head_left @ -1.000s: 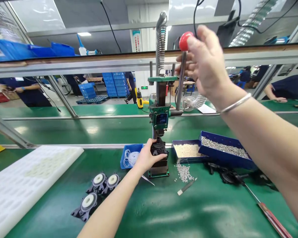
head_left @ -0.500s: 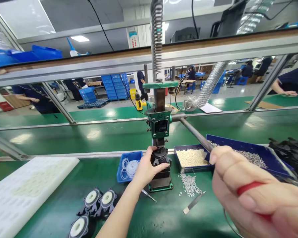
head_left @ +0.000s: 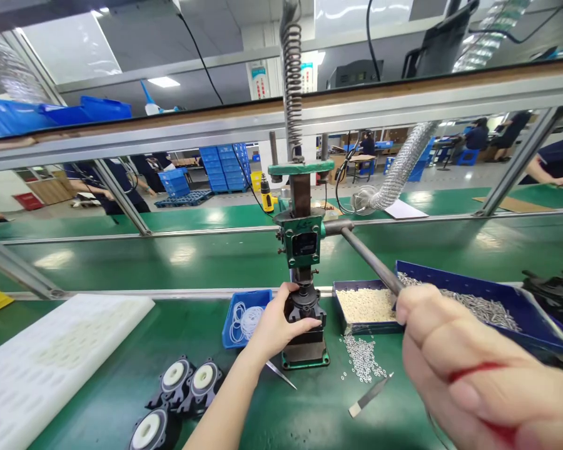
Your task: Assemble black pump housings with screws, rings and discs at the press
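A green hand press (head_left: 303,236) stands mid-bench with a spring (head_left: 291,81) above it. My left hand (head_left: 276,326) grips a black part (head_left: 303,302) seated on the press base (head_left: 304,350) under the ram. My right hand (head_left: 469,369) is wrapped round the red knob (head_left: 473,371) of the lever (head_left: 370,261), which slopes down toward me at the lower right.
A blue bin of white rings (head_left: 244,315), a blue tray of white pieces (head_left: 363,304) and a tray of metal pins (head_left: 469,303) flank the press. Black-and-white parts (head_left: 182,387), tweezers (head_left: 279,374), a blade (head_left: 370,395), loose washers (head_left: 362,361) and white foam (head_left: 42,356) lie nearby. People work beyond the conveyor.
My right hand has pulled the lever from upright down toward me; the knob is now low at the right. My left hand has stayed on the black part.
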`<state>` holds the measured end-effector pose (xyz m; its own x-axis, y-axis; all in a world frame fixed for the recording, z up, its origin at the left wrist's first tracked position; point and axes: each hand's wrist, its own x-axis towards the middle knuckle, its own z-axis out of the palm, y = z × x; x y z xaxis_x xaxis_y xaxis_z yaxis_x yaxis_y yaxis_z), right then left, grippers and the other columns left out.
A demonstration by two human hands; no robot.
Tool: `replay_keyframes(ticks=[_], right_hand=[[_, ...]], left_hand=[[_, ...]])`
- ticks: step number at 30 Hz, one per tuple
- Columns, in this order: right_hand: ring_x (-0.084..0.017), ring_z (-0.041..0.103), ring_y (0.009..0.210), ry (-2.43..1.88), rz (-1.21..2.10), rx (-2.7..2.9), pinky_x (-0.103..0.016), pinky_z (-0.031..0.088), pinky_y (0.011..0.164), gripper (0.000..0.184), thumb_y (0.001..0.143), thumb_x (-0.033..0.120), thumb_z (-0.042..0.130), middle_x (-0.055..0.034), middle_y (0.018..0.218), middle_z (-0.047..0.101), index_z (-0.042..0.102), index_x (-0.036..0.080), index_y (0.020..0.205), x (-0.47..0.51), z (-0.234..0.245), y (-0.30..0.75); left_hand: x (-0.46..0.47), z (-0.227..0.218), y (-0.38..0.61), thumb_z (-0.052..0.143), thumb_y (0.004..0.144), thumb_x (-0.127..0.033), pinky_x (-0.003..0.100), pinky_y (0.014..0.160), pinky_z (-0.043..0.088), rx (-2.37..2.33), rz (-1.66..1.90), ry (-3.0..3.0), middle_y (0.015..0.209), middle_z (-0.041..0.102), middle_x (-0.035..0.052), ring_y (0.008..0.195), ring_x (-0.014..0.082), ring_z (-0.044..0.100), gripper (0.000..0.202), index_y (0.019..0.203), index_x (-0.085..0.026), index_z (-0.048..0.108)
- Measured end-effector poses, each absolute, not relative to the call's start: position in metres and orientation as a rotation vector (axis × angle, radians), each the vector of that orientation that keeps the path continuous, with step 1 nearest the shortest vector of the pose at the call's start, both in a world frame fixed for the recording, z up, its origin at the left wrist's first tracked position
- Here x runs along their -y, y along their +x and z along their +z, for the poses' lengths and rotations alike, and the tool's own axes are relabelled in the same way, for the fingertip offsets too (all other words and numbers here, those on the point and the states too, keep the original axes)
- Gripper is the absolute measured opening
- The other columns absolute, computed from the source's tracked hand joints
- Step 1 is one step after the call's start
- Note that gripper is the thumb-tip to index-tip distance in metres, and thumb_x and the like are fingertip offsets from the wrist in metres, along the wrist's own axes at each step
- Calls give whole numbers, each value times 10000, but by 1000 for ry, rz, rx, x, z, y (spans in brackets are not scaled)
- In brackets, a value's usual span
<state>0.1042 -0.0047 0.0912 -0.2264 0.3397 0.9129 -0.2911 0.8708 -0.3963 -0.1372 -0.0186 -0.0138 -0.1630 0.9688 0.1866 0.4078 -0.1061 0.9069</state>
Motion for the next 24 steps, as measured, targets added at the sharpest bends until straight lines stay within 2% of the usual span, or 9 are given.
replay_keyframes(ticks=[4,7,11,14,16,18,21,23,24], right_hand=[[-210,450,459,34,494,1514,-473,439,553,230,971,359,464,1,517,430,624,296,818,6,60,99],[-175,430,468,95,483,1493,-468,453,593,239,977,311,453,12,541,451,614,246,812,3,61,91],[-139,400,435,240,512,1409,-360,397,502,274,987,355,466,25,525,437,643,229,820,-8,92,84],[-163,549,541,223,593,1453,-377,486,566,331,1011,442,450,-12,644,556,666,224,889,-15,129,86],[-202,676,830,100,595,1478,-412,551,770,284,1019,447,462,-53,948,658,637,239,1100,-23,150,92],[-213,647,1096,-78,510,1576,-414,519,951,304,1015,414,498,-61,1202,629,543,260,1273,-36,159,104],[-205,613,1166,-576,241,2032,-380,471,1040,268,1024,376,477,-71,1224,644,593,224,1211,-69,144,129],[-220,619,1147,-1079,108,2412,-365,467,1035,294,1036,341,429,-106,1194,666,664,174,1095,-98,118,149],[-243,641,1098,-1260,110,2512,-375,487,998,285,1017,316,472,-142,1144,684,694,137,1026,-112,104,159]], left_hand=[[19,-16,-139,838,699,-413,362,919,531,-1599,1248,1542,1111,695,45,1016,231,677,651,1207,-254,464],[19,-17,-138,825,711,-417,357,904,534,-1631,1250,1545,1094,693,39,1003,224,680,643,1212,-250,458],[16,-16,-137,813,720,-411,358,919,532,-1656,1261,1574,1123,691,38,1003,214,684,649,1237,-252,453],[21,-14,-134,817,712,-393,379,951,530,-1702,1305,1602,1133,695,46,1027,223,687,649,1236,-237,468],[36,-17,-131,824,706,-385,410,985,524,-1739,1327,1666,1185,686,66,1083,247,678,635,1226,-235,492],[62,-28,-128,824,711,-393,459,1034,502,-1778,1328,1789,1283,656,89,1186,287,641,606,1223,-255,531],[109,-59,-125,799,739,-412,530,1069,477,-1784,1246,1964,1359,630,105,1280,342,585,575,1261,-312,580],[132,-86,-122,791,726,-440,519,1034,516,-1767,1160,1975,1356,642,91,1248,357,611,578,1266,-360,603],[138,-98,-119,801,691,-471,515,1014,534,-1759,1095,1959,1329,664,64,1226,366,625,594,1251,-402,614]])
